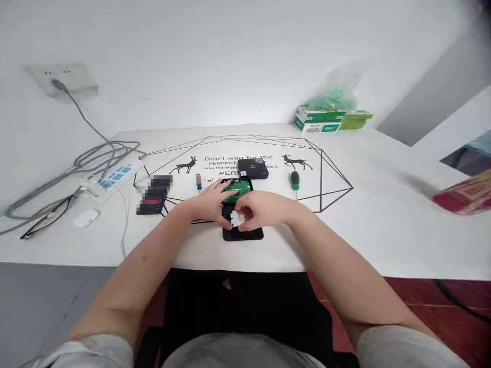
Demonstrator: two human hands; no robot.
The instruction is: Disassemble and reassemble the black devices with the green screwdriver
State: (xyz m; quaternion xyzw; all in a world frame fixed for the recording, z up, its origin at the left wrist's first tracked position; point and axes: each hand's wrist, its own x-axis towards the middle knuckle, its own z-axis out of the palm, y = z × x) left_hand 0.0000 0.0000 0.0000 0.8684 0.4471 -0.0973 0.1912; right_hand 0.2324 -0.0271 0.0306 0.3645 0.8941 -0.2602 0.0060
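Note:
A green circuit board [241, 187] sits in a black casing in front of me. My left hand [210, 201] has its fingers spread across the board's left side, with the thumb reaching down beside a small white part. That white part with a yellow patch [235, 220] is pinched between the thumb and fingers of my right hand [261, 209]. Beneath it lies a flat black cover [243, 235], close to the table's front edge. The fingers partly hide the white part, so its exact kind is unclear.
A black box [253, 168] lies behind the board. One screwdriver [198, 182] is at left, a green-black screwdriver [294, 181] at right. Farther left are a phone [154, 195], a power strip [117, 179] and coiled cable. Small boxes [320, 118] stand against the wall.

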